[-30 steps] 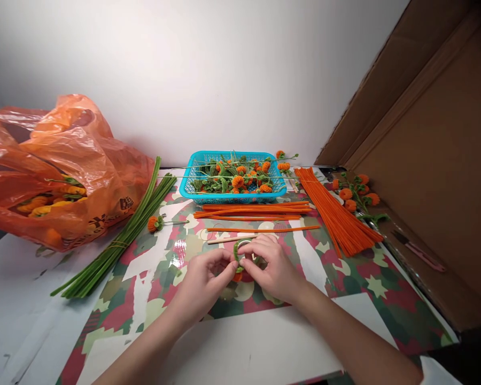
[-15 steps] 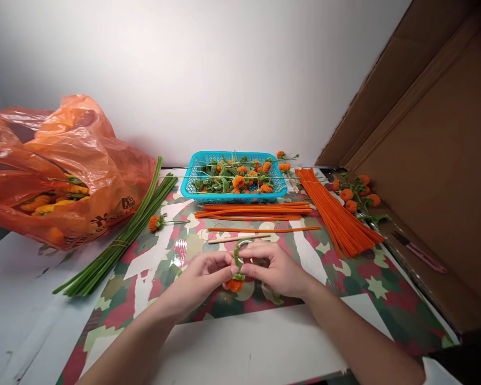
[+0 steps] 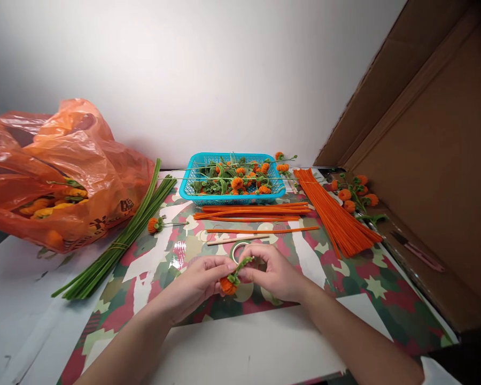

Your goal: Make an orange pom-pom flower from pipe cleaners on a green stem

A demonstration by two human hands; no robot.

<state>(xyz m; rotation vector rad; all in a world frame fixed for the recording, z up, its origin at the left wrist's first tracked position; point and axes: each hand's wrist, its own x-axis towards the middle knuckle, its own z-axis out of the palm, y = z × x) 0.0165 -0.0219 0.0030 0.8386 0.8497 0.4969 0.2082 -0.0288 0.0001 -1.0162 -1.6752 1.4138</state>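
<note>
Between my two hands is a small pipe-cleaner flower [image 3: 228, 287] with an orange fuzzy head and green at its base. My left hand [image 3: 204, 280] is closed on it, thumb and fingers pinching beside the head. A short green fuzzy strip [image 3: 244, 263] slants up and right from the base. My right hand [image 3: 274, 274] pinches at this green part with thumb and curled fingers. Just behind the fingers lies a roll of tape [image 3: 234, 250], partly hidden by my right hand. A thin wooden stick [image 3: 238, 240] and one orange pipe cleaner [image 3: 262, 230] lie beyond.
A blue basket [image 3: 232, 200] holds orange flowers and green pieces. Orange pipe-cleaner bundles [image 3: 336, 214] lie in front and right of it. At left are green pipe cleaners [image 3: 118, 246], a single flower [image 3: 155, 225] and an orange plastic bag [image 3: 104, 160]. A pink-handled knife [image 3: 425, 256] rests far right.
The flower has tilted in my fingers, its head shifting slightly left. Its green strip, upright and curled before, now leans to the right. More of the tape roll shows.
</note>
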